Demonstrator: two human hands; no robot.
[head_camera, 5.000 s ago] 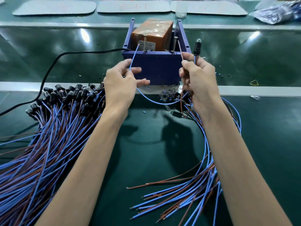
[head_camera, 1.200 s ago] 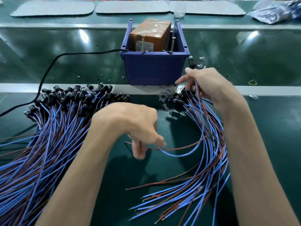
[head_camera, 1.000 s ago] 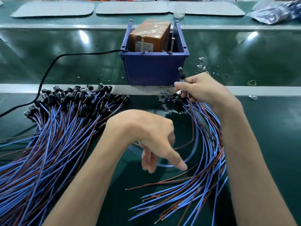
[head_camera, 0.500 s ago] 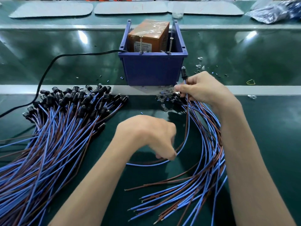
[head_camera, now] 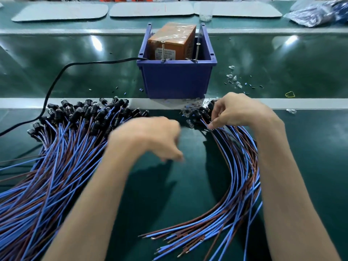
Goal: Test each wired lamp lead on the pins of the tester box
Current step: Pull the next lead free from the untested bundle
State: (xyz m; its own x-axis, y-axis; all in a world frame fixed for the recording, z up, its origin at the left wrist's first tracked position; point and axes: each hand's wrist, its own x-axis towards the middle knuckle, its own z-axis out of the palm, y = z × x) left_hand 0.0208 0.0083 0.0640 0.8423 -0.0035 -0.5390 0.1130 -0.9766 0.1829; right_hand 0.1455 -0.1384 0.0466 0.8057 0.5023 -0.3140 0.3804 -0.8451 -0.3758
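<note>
The tester box [head_camera: 177,80] is a blue bin holding an orange unit, with two upright metal pins [head_camera: 162,51] on its front rim. A big pile of blue and brown lamp leads [head_camera: 62,147] with black lamp heads lies at the left. A smaller curved bundle of leads [head_camera: 243,166] lies at the right. My right hand [head_camera: 241,112] rests its fingertips on the lamp-head end of that bundle, thumb and forefinger apart. My left hand [head_camera: 150,136] hovers blurred over the mat between the piles, fingers hanging loosely curled with no wire in them.
A black power cable [head_camera: 56,81] runs from the box off to the left. Loose glass bulbs and small bits [head_camera: 233,78] lie right of the box, with a yellow rubber band [head_camera: 290,94] further right. A pale rail [head_camera: 301,103] crosses the bench.
The lead stretched between my hands now lies on the right bundle. My right hand has dropped onto the lamp heads. My left hand let go of the wire ends and moved up and left.
</note>
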